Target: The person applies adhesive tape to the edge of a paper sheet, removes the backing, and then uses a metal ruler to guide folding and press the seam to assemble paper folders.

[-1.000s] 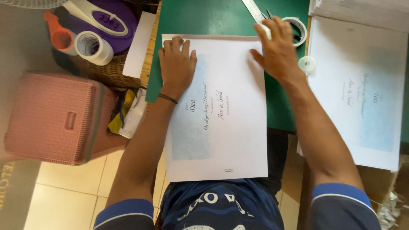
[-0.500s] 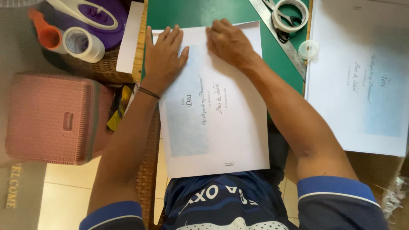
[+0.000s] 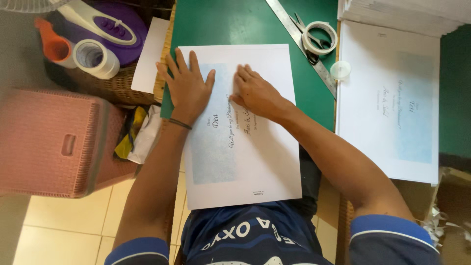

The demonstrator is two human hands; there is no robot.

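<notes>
While the view is crossed from left to right, a pink plastic basket point(image 3: 54, 142) is seen first, standing on the tiled floor point(image 3: 64, 225). Behind it a wicker basket point(image 3: 110, 86) is placed, in which an orange bottle point(image 3: 51, 46), a roll of white tape point(image 3: 95, 59) and a purple and white iron point(image 3: 110, 27) are kept. A blank white card point(image 3: 149, 54) is leaned between this basket and the green table point(image 3: 235, 22).

On the table a white printed sheet point(image 3: 240, 162) with a pale blue panel is laid, and its lower part is hung over the table edge, above the lap in a blue shirt point(image 3: 255, 235). The left hand point(image 3: 186, 88) is pressed flat on the upper left part of the sheet, with the fingers point(image 3: 179, 61) spread and released, so nothing is grasped. A dark band point(image 3: 180, 123) is worn on its wrist. Just beside it, the right hand point(image 3: 257, 93) is rested on the middle of the same sheet, its fingers bent down with the tips pressed on the paper, and nothing is held between them.

Further right a metal ruler point(image 3: 304, 46) is laid diagonally, with scissors point(image 3: 306, 41) and a ring of clear tape point(image 3: 320, 37) lying on it. A small round white lid point(image 3: 340, 69) is seen near the ruler. At the far right a stack of similar printed sheets point(image 3: 387, 103) is placed, and another pile of paper point(image 3: 402, 14) is found behind it.
</notes>
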